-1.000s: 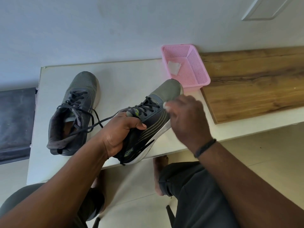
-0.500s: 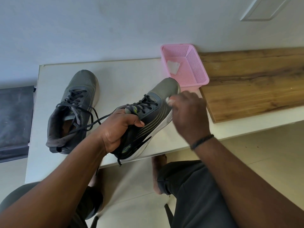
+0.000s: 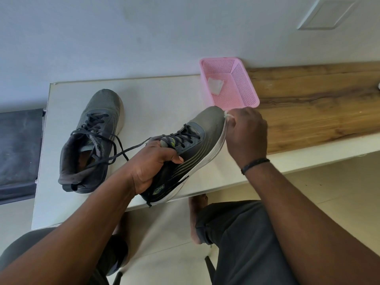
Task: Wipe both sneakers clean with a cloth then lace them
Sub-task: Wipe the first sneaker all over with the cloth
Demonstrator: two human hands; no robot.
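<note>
The left hand [image 3: 152,163] gripped the grey mesh sneaker with the white sole [image 3: 191,149] at its laced throat, fingers curled round the tongue, and held it tilted above the white tabletop [image 3: 160,99]. Its long axis ran from the heel near the table's front edge up and away to the toe, which pointed toward the pink perforated plastic basket [image 3: 236,83]. The right hand [image 3: 245,134] was the one at that far end — its fingers pinched a small white cloth [image 3: 227,115] against the toe's sole edge. The second grey sneaker [image 3: 92,140] lay on the tabletop to the left, its laces loose.
</note>
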